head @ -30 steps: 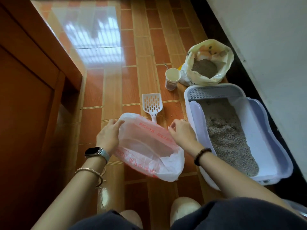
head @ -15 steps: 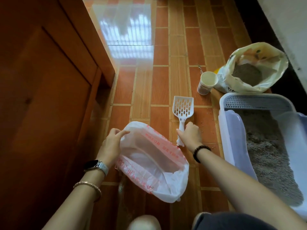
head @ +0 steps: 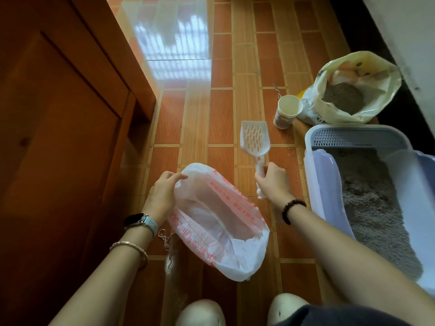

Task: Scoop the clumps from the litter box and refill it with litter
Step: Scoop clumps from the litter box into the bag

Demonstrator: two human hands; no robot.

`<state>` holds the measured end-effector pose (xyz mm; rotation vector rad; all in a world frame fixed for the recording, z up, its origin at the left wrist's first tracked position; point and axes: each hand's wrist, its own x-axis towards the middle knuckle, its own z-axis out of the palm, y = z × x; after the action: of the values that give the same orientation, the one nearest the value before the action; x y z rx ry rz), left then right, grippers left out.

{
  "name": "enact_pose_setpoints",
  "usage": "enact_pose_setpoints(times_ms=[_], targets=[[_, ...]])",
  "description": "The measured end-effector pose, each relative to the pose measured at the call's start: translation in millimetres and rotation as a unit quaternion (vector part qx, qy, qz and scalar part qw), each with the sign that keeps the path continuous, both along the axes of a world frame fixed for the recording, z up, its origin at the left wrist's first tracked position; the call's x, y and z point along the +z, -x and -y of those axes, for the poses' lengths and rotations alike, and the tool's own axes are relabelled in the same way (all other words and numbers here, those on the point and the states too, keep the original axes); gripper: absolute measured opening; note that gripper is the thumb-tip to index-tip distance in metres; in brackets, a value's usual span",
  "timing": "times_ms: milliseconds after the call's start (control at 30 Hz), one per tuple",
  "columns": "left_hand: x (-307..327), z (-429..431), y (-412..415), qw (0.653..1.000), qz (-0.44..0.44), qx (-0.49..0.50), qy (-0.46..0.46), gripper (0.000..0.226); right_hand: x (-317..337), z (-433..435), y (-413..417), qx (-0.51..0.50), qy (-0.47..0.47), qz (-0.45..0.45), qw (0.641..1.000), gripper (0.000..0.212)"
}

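A white slotted litter scoop [head: 255, 141] is lifted off the tiled floor; my right hand [head: 273, 181] grips its handle. My left hand [head: 162, 194] pinches the rim of an open white plastic bag with red print [head: 221, 227] that lies on the floor in front of me. At the right stands a pale lavender litter box [head: 322, 182] holding grey litter [head: 374, 208]. Beyond it, an open yellowish litter bag [head: 353, 88] shows grey litter inside.
A paper cup [head: 288, 111] stands between the scoop and the litter bag. A wooden cabinet [head: 58, 137] fills the left side. A white wall [head: 404, 31] runs along the right. My shoes [head: 202, 312] show at the bottom edge.
My right hand left the bag's rim, took the scoop's handle and lifted the scoop off the floor. My left hand stayed on the bag. The camera turned left.
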<state>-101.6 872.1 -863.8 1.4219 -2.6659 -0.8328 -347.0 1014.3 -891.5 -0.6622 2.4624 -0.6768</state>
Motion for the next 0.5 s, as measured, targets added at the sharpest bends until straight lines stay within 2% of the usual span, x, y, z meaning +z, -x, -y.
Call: enact_pose_setpoints(times_ms=[200, 367, 500], targets=[[-2, -10, 65, 0.995, -0.057, -0.077, -0.028, 0.065, 45, -26, 18, 0.013, 0.035, -0.034, 0.999, 0.024], [-6, -26, 137, 0.977, -0.080, -0.193, -0.036, 0.068, 82, -68, 36, -0.010, 0.062, -0.055, 0.997, 0.033], [-9, -46, 177, 0.962, -0.077, -0.260, -0.028, 0.067, 93, -97, 41, -0.020, 0.063, -0.051, 0.997, 0.020]])
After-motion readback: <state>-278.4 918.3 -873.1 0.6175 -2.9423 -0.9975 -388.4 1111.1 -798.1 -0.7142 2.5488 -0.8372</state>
